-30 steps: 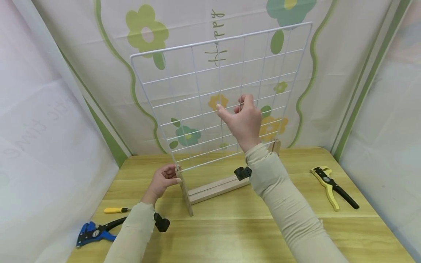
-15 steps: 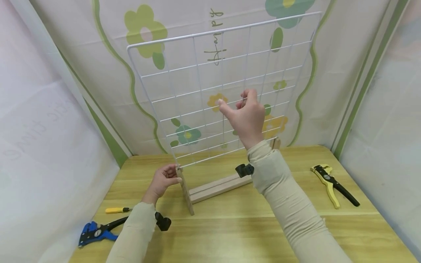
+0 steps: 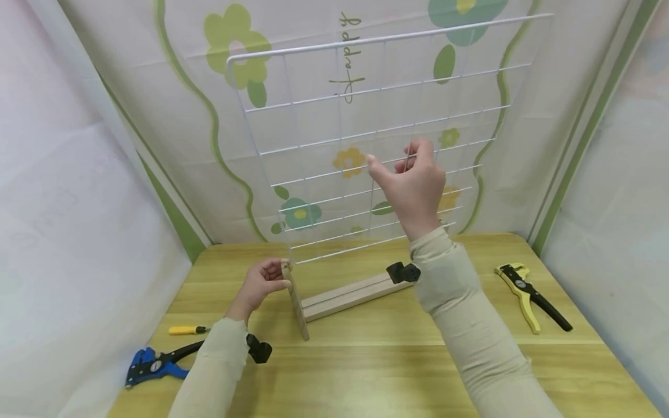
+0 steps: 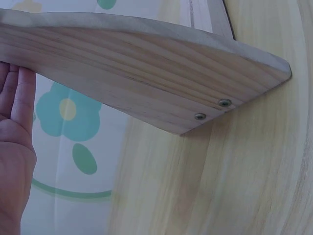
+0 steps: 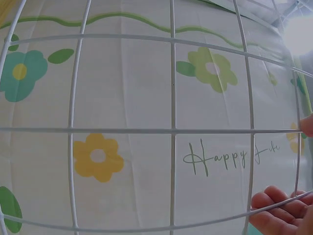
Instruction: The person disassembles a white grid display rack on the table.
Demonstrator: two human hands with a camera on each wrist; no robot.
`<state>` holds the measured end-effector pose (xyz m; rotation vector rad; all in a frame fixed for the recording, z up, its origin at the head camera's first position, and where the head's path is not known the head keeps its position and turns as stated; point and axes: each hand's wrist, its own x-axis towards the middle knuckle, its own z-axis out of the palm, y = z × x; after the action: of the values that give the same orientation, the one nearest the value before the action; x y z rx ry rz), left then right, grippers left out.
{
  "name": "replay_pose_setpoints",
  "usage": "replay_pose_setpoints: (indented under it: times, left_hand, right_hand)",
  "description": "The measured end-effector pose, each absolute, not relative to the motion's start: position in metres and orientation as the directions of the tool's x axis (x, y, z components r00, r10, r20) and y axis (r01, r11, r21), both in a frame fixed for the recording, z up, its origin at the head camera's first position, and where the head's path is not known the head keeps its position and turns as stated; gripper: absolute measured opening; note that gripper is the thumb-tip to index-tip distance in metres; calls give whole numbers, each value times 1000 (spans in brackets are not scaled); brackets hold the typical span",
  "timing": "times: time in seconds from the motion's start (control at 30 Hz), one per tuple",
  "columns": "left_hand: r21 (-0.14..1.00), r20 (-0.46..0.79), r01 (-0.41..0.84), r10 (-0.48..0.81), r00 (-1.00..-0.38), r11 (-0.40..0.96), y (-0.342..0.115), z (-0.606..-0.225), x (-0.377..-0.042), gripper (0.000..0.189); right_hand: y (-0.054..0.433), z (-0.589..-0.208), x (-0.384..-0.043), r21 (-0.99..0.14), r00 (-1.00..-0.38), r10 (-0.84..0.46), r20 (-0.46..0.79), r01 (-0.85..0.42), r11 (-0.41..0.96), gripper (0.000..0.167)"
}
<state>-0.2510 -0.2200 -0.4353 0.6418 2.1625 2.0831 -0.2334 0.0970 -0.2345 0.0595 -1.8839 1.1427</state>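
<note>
A white wire grid panel (image 3: 384, 39) leans upright across the middle of the head view. My right hand (image 3: 415, 188) holds it near its centre, fingers curled through the mesh. In the right wrist view those fingers (image 5: 274, 215) wrap past a wire at the lower right. My left hand (image 3: 257, 285) pinches the top of a wooden side board (image 3: 296, 302), whose outer face with two screws fills much of the left wrist view. The panel's lower left corner is right beside that board's top. A grooved wooden crossbar (image 3: 350, 299) runs right from the board's foot.
Yellow-handled wire strippers (image 3: 530, 296) lie at the right of the wooden table (image 3: 355, 377). At the left are blue wire strippers (image 3: 157, 364), partly under the left forearm, and a yellow-handled tool (image 3: 185, 330). A flowered cloth (image 3: 308, 133) hangs behind the table.
The grid panel and my right hand have moved right and slightly up, its lower left corner shifting off the side board's top. My left hand stays nearly where it was on the board.
</note>
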Motion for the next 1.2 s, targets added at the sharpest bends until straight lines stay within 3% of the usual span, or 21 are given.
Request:
replay_pose_setpoints:
  times: [0.27,0.4,0.53,0.7,1.2]
  left_hand:
    - [965,237,260,356,-904,17,-222,-433,-252,46]
    - [960,268,276,395,-879,-37,-224,-435,-254,52]
    - [953,298,289,431,-852,-88,-224,-437,-257,45]
    - [966,248,255,475,-844,-51,-224,-438,-264,41]
    - [973,219,88,725,-653,-215,-228,-439,-288,31]
  right_hand:
    - [108,-243,-222,-702,-616,384,687,-427,570,52]
    - [114,-252,-215,-698,-613,383,691,-427,575,52]
    - [119,-263,-210,-694,-602,388,698,-432,576,51]
    - [125,-277,-201,-712,-616,402,677,-412,569,49]
    - [139,-314,-182,-744,-665,424,615,-311,591,48]
